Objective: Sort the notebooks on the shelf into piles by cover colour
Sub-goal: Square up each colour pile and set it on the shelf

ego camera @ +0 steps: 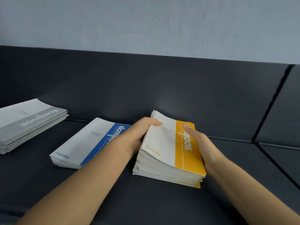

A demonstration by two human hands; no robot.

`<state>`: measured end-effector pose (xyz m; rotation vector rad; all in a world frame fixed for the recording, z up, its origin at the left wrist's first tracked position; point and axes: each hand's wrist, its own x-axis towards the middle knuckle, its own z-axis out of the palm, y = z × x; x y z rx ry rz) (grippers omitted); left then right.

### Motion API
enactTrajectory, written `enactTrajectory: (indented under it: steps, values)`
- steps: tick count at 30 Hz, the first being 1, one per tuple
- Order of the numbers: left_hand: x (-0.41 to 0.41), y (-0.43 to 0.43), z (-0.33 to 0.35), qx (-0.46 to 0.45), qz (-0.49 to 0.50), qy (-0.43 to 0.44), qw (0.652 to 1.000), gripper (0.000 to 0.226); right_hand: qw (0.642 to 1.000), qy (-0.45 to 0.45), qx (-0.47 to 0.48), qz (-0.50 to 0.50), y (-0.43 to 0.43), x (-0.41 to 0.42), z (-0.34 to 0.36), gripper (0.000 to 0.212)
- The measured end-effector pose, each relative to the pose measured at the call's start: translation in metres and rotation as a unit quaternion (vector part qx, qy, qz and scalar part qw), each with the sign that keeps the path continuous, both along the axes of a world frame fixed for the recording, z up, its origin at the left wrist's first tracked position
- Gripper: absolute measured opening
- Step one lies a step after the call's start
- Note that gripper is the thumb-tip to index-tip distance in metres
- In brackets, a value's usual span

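Yellow pile (168, 153): on the dark shelf (162, 200), right of centre, its top covers bowed up at the left edge.
Left hand (141, 132): our fingers (150, 121) curl round that raised edge, pinching it.
Right hand (204, 146): we press the spine side, but the fingers are hidden, so we cannot tell.
Blue pile (84, 143): partly behind our left forearm.
Grey pile (24, 124): far left, apart.
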<state>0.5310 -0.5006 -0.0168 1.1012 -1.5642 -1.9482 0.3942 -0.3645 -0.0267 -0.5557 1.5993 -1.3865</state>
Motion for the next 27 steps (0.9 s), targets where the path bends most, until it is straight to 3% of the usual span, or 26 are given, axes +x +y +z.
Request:
enactTrajectory:
  steps: [6,8,10,13,14,16,17,19,21,24,26,27]
  values:
    - [-0.003,0.007,0.004,-0.010,-0.004,-0.020,1.000,0.031,0.999,0.042,0.031,0.000,0.003,0.005,0.009,0.051]
    - [-0.001,0.010,0.009,-0.044,-0.020,-0.057,0.997,0.033,0.994,0.093,0.047,-0.022,0.003,0.008,0.013,0.058]
    - [0.008,0.005,0.015,-0.133,-0.051,-0.093,0.985,0.039,0.975,0.202,0.064,-0.068,0.002,0.009,0.020,0.070]
    - [0.053,-0.005,0.034,-0.341,-0.109,-0.163,0.919,0.032,0.896,0.427,0.079,-0.097,0.000,0.022,0.040,0.069]
    - [0.074,-0.012,0.041,-0.409,-0.115,-0.204,0.882,0.037,0.871,0.475,0.073,-0.099,-0.003,0.033,0.048,0.065]
    - [0.121,-0.029,0.053,-0.517,-0.097,-0.292,0.799,0.051,0.858,0.504,0.027,-0.095,-0.019,0.064,0.060,0.058]
    - [0.145,-0.042,0.055,-0.550,-0.082,-0.320,0.767,0.052,0.861,0.501,-0.002,-0.084,-0.030,0.087,0.065,0.054]
    - [0.193,-0.074,0.056,-0.569,-0.064,-0.351,0.741,0.052,0.878,0.473,-0.053,-0.037,-0.063,0.137,0.068,0.045]
    - [0.239,-0.113,0.055,-0.560,-0.047,-0.378,0.735,0.056,0.922,0.378,-0.077,0.034,-0.102,0.196,0.064,0.043]
    - [0.302,-0.170,0.052,-0.539,0.000,-0.449,0.712,0.060,0.973,0.205,-0.036,0.103,-0.165,0.271,0.051,0.054]
    - [0.337,-0.205,0.051,-0.484,0.021,-0.483,0.729,0.059,0.987,0.121,-0.012,0.101,-0.203,0.306,0.039,0.060]
    - [0.350,-0.218,0.050,-0.437,0.024,-0.474,0.764,0.058,0.993,0.081,-0.004,0.091,-0.220,0.319,0.033,0.066]
